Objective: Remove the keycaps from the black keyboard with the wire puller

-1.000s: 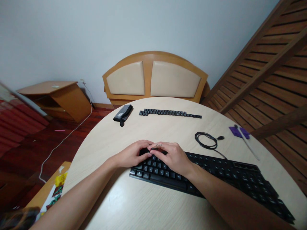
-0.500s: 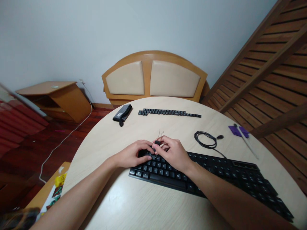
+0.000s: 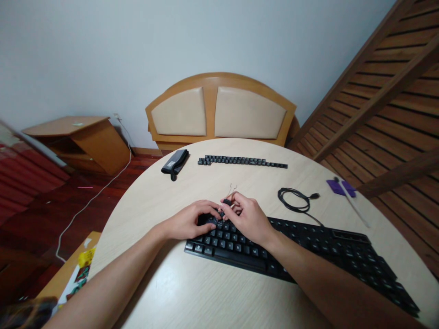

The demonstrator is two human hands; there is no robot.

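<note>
A black keyboard (image 3: 236,246) lies slantwise across the near part of the table. My left hand (image 3: 192,220) rests on its upper left part, thumb and fingers apart, the thumb on the keys and the fingertips close to my right hand. Closed around a wire keycap puller is my right hand (image 3: 247,214), just above the keyboard. The keycap puller (image 3: 227,202) has a dark grip between my fingers; thin wire prongs stick up from it and other wires point down at the keys. My fingers hide part of it.
Loose keycaps (image 3: 236,160) lie in rows at the back of the round table (image 3: 164,283). A dark folded pouch (image 3: 175,162) sits at the back left. A coiled cable (image 3: 295,201) lies beyond the keyboard, with a brush (image 3: 353,203) and purple cloth (image 3: 338,187) farther right.
My right hand has shifted slightly to the right and up, and the puller in it has tilted a little. My left hand has stayed almost still.
</note>
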